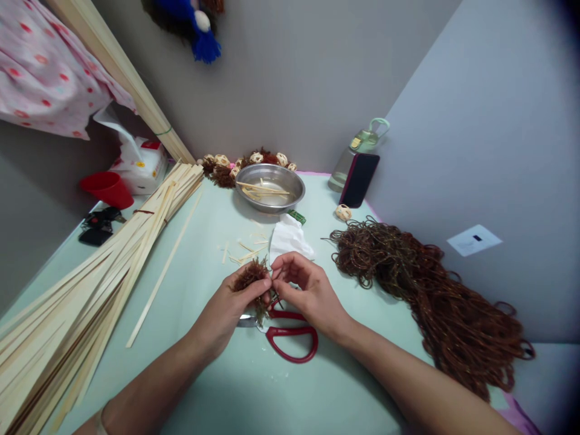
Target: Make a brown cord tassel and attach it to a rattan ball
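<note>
My left hand [235,302] is closed around a small tuft of brown curly cord [252,275], held just above the pale green table [199,374]. My right hand [304,289] meets it from the right, fingertips pinched at the tuft's edge. Red-handled scissors [290,338] lie on the table directly beneath both hands, blades partly hidden under the left hand. A white cloth or paper piece [287,238] lies just beyond the hands.
A big heap of brown cord [435,302] fills the right side. Long bamboo strips [90,290] lie along the left. A steel bowl [270,187] with sticks, woven balls [256,158], a bottle [357,151], a phone [359,179], a red cup [107,188] and a tissue pack [140,164] stand at the back.
</note>
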Motion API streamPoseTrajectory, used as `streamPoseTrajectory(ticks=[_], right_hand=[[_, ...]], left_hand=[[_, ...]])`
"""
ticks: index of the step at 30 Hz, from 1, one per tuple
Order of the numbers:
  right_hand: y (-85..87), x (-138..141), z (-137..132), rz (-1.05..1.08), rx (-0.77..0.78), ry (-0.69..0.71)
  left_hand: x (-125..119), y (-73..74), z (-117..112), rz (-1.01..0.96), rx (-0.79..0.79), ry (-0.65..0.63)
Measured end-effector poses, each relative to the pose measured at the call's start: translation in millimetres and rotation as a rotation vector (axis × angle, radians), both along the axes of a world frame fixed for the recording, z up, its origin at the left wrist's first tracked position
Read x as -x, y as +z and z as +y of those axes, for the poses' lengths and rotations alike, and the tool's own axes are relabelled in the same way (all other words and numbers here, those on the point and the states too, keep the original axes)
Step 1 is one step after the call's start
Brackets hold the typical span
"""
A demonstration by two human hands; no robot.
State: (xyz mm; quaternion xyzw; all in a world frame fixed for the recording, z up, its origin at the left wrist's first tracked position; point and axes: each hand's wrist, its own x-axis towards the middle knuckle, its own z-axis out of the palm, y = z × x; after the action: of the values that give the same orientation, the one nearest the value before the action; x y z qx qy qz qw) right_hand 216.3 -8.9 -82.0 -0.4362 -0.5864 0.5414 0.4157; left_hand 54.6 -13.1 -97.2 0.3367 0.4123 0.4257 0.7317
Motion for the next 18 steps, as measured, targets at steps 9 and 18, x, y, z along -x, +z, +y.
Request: streamPoseTrajectory(ticks=[9, 18], right_hand=[[-2.6, -0.5, -0.6, 0.04, 0.03, 0.019], [-5.6, -0.5, 3.3, 0.148, 0.102, -0.023]], left_hand=[[4.2, 2.0, -0.3, -0.159, -0.025, -0.043], [0.4, 4.4, 1.9, -0.122, -0.024, 0.094]])
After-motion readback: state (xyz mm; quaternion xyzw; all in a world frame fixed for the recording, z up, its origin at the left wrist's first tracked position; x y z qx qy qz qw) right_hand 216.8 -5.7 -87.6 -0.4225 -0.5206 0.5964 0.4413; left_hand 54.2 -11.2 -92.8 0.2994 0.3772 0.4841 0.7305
